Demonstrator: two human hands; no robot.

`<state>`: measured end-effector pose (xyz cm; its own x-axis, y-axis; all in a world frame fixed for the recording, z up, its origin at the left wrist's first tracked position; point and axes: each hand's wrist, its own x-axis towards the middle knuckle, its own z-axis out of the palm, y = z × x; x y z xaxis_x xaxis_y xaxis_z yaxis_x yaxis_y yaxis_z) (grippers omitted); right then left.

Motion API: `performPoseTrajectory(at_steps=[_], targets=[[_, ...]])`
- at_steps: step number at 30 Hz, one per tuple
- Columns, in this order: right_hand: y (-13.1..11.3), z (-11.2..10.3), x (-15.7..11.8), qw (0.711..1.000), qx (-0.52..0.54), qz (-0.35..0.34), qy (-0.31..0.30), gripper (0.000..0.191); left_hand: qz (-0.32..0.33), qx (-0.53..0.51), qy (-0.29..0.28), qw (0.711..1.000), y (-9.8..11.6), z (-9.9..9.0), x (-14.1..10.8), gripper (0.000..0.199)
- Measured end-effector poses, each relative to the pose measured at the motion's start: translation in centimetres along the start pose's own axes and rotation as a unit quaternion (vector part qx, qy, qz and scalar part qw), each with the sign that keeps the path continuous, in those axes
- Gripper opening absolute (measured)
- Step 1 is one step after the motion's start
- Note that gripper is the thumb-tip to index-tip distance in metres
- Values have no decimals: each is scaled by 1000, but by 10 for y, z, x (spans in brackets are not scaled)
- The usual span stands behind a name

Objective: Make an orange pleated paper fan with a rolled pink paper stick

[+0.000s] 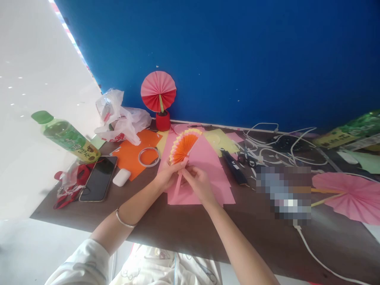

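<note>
An orange pleated paper fan point(184, 147) with a yellow and white edge is spread above pink paper sheets point(209, 162) at the middle of the table. My left hand point(168, 176) is closed on the fan's lower end. Against it, my right hand point(199, 183) has its fingers bent around a narrow pink paper strip point(177, 187) that slants down from the fan's base. The fingertips of both hands meet there and partly hide the fan's base.
Left on the table point(148, 225): a green bottle point(69, 138), phone point(99, 179), white case point(122, 177), tape roll point(149, 157), orange paper point(141, 140). A round fan point(158, 92) stands in a red pot point(163, 121) behind. Right: black cutter point(234, 167), scissors point(247, 159), cables point(292, 152), pink fan point(353, 196).
</note>
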<state>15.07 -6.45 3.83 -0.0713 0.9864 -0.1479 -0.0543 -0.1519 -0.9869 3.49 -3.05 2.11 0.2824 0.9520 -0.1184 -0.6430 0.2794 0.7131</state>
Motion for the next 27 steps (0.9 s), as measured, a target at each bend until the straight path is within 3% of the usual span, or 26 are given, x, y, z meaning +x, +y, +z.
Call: performPoseTrajectory(at_steps=[3,5,6,7,9,12,14,17,27], targets=[[0,-5,0,997,-35,-58,43,31,-4,24,39,999,5,0,1,43],[2,-12,2,977,-90,-142,134,26,-11,51,64,997,8,-1,1,57],[3,-17,4,953,-132,-198,187,25,-16,70,66,995,10,-1,2,63],[5,-22,6,918,-182,-262,238,27,-22,93,60,994,11,-2,2,68],[8,-33,9,818,-308,-389,291,27,-28,135,40,990,14,-2,1,72],[10,-46,11,681,-467,-499,262,20,-30,178,3,984,17,0,0,68],[11,-50,11,642,-518,-519,224,22,-33,201,-37,978,18,1,-1,60],[9,-51,11,642,-526,-526,185,23,-38,241,-83,966,18,1,0,49],[4,-59,10,666,-532,-510,114,21,-60,308,-69,947,22,-6,0,57]])
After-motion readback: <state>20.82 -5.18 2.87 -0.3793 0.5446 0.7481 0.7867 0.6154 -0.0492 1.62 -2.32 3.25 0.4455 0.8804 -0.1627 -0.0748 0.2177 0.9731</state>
